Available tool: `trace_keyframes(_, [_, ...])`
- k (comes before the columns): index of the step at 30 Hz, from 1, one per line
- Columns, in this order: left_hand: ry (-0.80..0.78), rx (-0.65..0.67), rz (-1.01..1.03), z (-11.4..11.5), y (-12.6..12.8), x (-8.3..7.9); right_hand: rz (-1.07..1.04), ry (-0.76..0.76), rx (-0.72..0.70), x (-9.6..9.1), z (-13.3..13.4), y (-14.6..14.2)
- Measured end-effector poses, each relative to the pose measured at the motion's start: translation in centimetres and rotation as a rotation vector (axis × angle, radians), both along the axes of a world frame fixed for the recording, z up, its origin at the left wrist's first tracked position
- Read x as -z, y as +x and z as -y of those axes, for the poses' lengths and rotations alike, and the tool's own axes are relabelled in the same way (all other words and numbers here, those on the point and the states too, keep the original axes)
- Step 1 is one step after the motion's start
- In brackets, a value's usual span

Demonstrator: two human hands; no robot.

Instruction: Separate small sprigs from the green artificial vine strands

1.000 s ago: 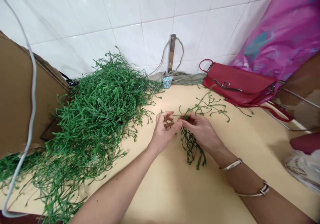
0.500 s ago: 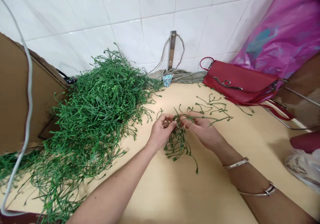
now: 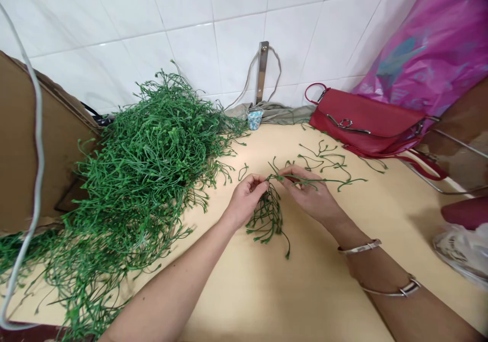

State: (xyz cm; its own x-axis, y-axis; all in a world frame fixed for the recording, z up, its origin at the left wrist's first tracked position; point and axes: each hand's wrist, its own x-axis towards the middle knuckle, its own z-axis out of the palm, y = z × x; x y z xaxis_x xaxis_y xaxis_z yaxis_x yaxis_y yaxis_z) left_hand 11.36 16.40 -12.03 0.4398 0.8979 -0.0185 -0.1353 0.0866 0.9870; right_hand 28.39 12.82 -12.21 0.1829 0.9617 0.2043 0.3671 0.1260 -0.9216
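Observation:
My left hand (image 3: 246,200) and my right hand (image 3: 307,192) meet over a cream tabletop (image 3: 305,291). Both pinch a dark green artificial vine sprig (image 3: 267,220). Its tangled lower part hangs to the tabletop below the hands, and a long stem runs right past my right hand. Several loose sprigs (image 3: 324,156) lie beyond that hand. To the left is a large heap of green artificial vines (image 3: 145,164), spilling over the table's left side. Metal bangles (image 3: 360,247) circle my right wrist.
A red handbag (image 3: 366,121) and pink plastic bag (image 3: 415,42) lean against the white tile wall (image 3: 190,27). A small cup with blue contents (image 3: 254,119) stands near a metal bracket (image 3: 261,67). Cardboard (image 3: 34,138) stands left, with a grey cable (image 3: 37,154) hanging before it.
My right hand has moved right, drawing the sprig's long stem out across the table. The sprig's hanging part has shifted left and grown smaller. Both hands still pinch the sprig.

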Motion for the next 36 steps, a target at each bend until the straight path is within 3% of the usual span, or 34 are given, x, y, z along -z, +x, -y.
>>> trace_keyframes(6, [0.079, 0.016, -0.088, 0.2, 0.1, 0.0, -0.087, -0.033, -0.122, -0.1, -0.3, -0.6])
trace_keyframes(13, [0.077, -0.047, -0.103, 0.2, -0.2, -0.4, -0.224, -0.169, -0.29, -1.2, 0.2, 0.6])
trace_keyframes(18, [-0.054, -0.069, 0.058, 0.3, -0.3, -0.9, -0.227, -0.214, -0.253, -1.3, 0.3, 1.3])
trace_keyframes(24, [-0.229, -0.02, 0.15, 0.5, -0.1, -1.1, -0.237, -0.163, -0.192, -1.1, 0.0, 0.5])
trace_keyframes(29, [-0.243, 0.038, 0.106, 0.6, 0.0, -1.0, -0.27, -0.159, -0.21, -1.4, 0.1, -0.4])
trace_keyframes(36, [-0.229, 0.018, 0.103, 0.4, 0.0, -0.8, -0.331, -0.199, -0.227, -1.2, 0.0, -0.8])
